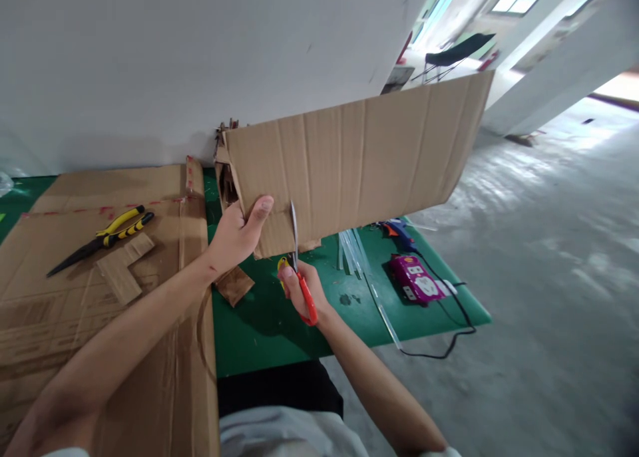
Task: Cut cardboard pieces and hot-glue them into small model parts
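Observation:
A long cardboard sheet [369,157] is held up above the table, tilted with its right end higher. My left hand [244,227] grips its lower left part, the thumb lying on the near face and the other fingers hidden behind. In my right hand [302,284] are scissors [306,301] with red and yellow handles. Their blades point upward at the sheet's lower edge, one blade showing in front of the cardboard. Below my left hand, a small cardboard piece [234,285] lies on the green table.
Long-nose pliers [107,237] and an L-shaped cardboard piece [124,267] lie on a large flat cardboard [164,377] at left. On the green table [259,344] are clear glue sticks [357,257], a blue glue gun [399,234] and a purple power strip [417,281] with a black cable. A white wall stands behind.

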{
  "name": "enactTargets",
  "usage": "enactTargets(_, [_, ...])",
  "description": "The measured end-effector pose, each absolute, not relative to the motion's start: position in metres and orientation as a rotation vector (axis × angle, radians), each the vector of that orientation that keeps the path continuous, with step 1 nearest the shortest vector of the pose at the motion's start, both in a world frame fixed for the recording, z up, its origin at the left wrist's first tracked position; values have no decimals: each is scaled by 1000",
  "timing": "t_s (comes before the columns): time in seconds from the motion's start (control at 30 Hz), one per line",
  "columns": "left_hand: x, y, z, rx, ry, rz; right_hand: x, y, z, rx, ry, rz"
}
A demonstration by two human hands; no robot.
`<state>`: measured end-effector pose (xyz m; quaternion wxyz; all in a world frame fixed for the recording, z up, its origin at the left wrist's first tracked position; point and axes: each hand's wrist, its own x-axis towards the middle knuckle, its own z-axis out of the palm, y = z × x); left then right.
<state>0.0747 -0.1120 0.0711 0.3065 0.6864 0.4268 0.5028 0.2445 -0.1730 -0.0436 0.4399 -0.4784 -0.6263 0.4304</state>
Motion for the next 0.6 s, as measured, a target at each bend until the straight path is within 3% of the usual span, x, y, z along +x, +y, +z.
enactTargets(0.6, [82,-117,68,1849,1124,1305,249,-173,-33,-1162,-1560,1068])
